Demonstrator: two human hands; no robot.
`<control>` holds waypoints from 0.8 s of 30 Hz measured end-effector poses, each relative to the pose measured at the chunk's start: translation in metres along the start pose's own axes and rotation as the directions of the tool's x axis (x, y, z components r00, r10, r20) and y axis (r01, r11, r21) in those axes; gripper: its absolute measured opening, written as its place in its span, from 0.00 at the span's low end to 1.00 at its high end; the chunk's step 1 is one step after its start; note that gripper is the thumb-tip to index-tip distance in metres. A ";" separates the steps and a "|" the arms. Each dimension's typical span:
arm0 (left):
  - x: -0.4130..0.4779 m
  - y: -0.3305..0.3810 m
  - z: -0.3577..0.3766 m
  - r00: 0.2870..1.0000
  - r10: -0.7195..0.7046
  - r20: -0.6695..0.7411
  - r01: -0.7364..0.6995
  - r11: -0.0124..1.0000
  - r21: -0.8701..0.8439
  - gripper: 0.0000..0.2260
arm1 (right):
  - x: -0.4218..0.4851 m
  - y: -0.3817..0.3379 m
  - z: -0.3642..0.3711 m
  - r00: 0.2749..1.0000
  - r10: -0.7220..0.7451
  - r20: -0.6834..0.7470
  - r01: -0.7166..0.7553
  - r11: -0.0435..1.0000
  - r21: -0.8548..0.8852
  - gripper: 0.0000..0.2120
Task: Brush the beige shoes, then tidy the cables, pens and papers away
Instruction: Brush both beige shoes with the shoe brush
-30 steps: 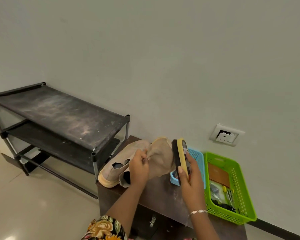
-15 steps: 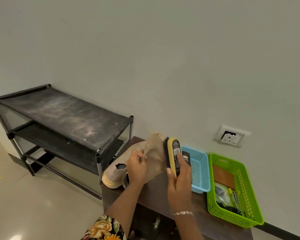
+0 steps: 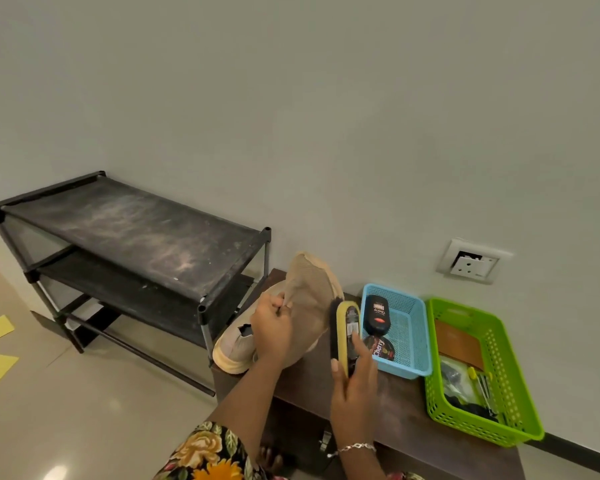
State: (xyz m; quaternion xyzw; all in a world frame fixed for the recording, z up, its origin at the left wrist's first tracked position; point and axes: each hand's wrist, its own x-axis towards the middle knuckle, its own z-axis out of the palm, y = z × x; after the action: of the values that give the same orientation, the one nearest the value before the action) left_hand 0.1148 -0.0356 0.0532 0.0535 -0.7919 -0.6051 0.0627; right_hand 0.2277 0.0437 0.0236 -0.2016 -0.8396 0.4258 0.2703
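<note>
Beige shoe, yellow-backed brush, blue basket, green basket, floral sleeve

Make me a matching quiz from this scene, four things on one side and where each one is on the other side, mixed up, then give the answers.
Things:
1. shoe brush
2. black bottle
3. flat brown item
4. raised beige shoe

Places:
a. in the green basket
b. held by the left hand
c. in the blue basket
d. held by the right hand

Pairs: 1-d, 2-c, 3-a, 4-b.
</note>
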 end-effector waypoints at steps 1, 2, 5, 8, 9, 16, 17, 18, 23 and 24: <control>0.001 0.000 -0.001 1.000 -0.002 0.001 0.002 1.000 0.011 0.16 | -0.006 0.011 0.002 0.997 0.053 0.054 -0.054 0.998 0.012 0.23; 0.000 -0.001 -0.002 1.000 -0.002 0.005 0.002 1.000 0.022 0.16 | -0.012 0.022 0.002 0.991 0.088 0.105 -0.091 0.996 0.022 0.23; 0.000 -0.002 0.001 1.000 0.026 0.009 -0.027 0.997 0.067 0.14 | -0.029 0.045 -0.005 0.975 0.168 0.144 -0.181 0.980 0.085 0.23; 0.006 -0.001 0.013 0.994 0.107 0.005 -0.107 0.982 0.155 0.12 | -0.038 0.060 -0.016 0.982 0.160 0.104 -0.171 0.978 0.115 0.29; 0.009 0.001 0.018 0.992 0.126 0.014 -0.126 0.971 0.204 0.11 | -0.038 0.063 -0.019 0.984 0.155 0.084 -0.163 0.981 0.106 0.33; 0.042 0.006 0.061 0.975 0.135 0.176 -0.209 0.826 0.524 0.06 | -0.026 0.084 -0.009 0.989 0.138 0.055 -0.145 0.973 0.182 0.31; 0.048 0.006 0.069 0.971 0.133 0.201 -0.225 0.801 0.555 0.07 | -0.023 0.086 -0.007 0.986 0.156 0.065 -0.166 0.965 0.205 0.31; 0.053 0.006 0.076 0.967 0.130 0.220 -0.238 0.774 0.587 0.07 | -0.021 0.087 -0.005 0.983 0.167 0.073 -0.179 0.956 0.233 0.30; 0.071 -0.002 0.119 0.954 0.062 0.293 -0.257 0.671 0.695 0.08 | -0.008 0.088 0.003 0.974 0.195 0.114 -0.224 0.903 0.368 0.27; 0.073 -0.005 0.127 0.948 0.055 0.314 -0.273 0.649 0.710 0.08 | -0.007 0.088 0.004 0.972 0.203 0.120 -0.234 0.894 0.382 0.26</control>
State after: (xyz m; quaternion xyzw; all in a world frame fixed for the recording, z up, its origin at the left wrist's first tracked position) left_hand 0.0220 0.0725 0.0182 -0.0792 -0.9719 -0.2213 -0.0159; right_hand 0.2398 0.0860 -0.0530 -0.2194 -0.7188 0.6208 0.2232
